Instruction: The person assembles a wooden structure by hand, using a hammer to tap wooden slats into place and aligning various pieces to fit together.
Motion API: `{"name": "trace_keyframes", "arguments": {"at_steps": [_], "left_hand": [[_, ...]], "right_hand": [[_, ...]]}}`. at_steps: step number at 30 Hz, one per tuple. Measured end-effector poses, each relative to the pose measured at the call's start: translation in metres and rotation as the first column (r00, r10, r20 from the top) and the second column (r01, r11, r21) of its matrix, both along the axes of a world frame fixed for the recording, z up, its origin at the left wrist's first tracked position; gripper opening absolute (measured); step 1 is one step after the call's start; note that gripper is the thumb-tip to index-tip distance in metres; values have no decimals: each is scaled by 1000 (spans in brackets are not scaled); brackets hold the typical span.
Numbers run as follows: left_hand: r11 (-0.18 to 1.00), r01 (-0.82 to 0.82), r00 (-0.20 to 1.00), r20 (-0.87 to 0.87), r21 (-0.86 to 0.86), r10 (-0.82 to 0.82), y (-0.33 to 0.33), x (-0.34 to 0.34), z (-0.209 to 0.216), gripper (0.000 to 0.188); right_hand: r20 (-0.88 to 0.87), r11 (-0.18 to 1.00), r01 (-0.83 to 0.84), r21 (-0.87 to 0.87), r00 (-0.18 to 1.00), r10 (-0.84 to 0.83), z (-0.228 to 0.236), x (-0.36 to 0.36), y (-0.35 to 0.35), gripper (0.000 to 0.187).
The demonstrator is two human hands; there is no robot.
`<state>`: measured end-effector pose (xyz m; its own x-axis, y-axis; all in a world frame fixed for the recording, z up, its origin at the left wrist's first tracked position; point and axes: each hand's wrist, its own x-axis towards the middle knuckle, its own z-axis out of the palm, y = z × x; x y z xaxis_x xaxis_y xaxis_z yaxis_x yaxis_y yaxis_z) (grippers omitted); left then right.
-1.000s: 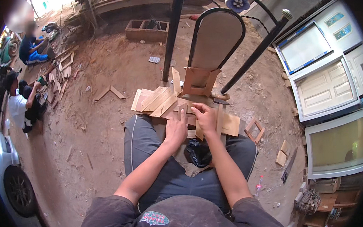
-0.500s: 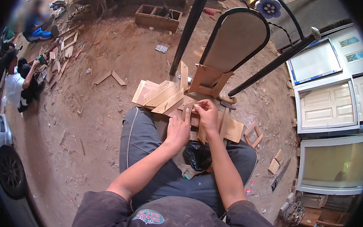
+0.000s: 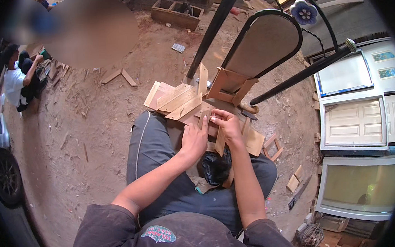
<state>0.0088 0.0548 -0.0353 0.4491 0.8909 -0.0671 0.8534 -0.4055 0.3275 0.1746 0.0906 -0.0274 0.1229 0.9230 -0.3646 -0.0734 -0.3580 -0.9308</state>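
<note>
My left hand (image 3: 195, 139) is closed about the lower end of a small flat wood strip (image 3: 203, 119), its fingertips lying along it. Close beside it, my right hand (image 3: 227, 125) makes a pinch at the strip's right edge; what sits between thumb and finger is too small to name. Just beyond my hands, several pale wood slats (image 3: 177, 99) with angled ends lie on brown boards. One narrow slat (image 3: 203, 79) sticks up behind them. Under my right hand, another light wood piece (image 3: 220, 143) slants down toward a black plastic bag (image 3: 216, 168) between my legs.
A metal-framed chair (image 3: 265, 42) lies ahead with a small wooden frame (image 3: 225, 91) against it. A wooden-handled tool (image 3: 249, 108) and dark blade (image 3: 249, 115) rest to the right. White-framed panels (image 3: 353, 123) stand far right. A person (image 3: 16, 84) crouches left, near a car (image 3: 3, 167).
Both hands stay close together at the wood strip, with small finger shifts. The light wood piece under my right hand now shows more plainly. The whole view has tilted slightly.
</note>
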Motion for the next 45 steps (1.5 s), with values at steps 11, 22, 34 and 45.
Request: {"name": "trace_keyframes", "arguments": {"at_steps": [11, 22, 34, 45], "left_hand": [[1000, 8, 1000, 1, -4, -8, 0, 1, -1, 72], [1000, 3, 1000, -13, -12, -3, 0, 1, -1, 71], [997, -16, 1000, -19, 76, 17, -2, 2, -2, 75], [999, -1, 1000, -9, 43, 2, -1, -1, 0, 68]], "right_hand": [[-23, 982, 185, 47, 983, -184, -7, -3, -1, 20], [227, 995, -94, 39, 970, 82, 2, -12, 9, 12], [39, 991, -126, 44, 991, 125, -11, -1, 21, 17], [153, 979, -202, -24, 967, 203, -12, -4, 25, 14]]}}
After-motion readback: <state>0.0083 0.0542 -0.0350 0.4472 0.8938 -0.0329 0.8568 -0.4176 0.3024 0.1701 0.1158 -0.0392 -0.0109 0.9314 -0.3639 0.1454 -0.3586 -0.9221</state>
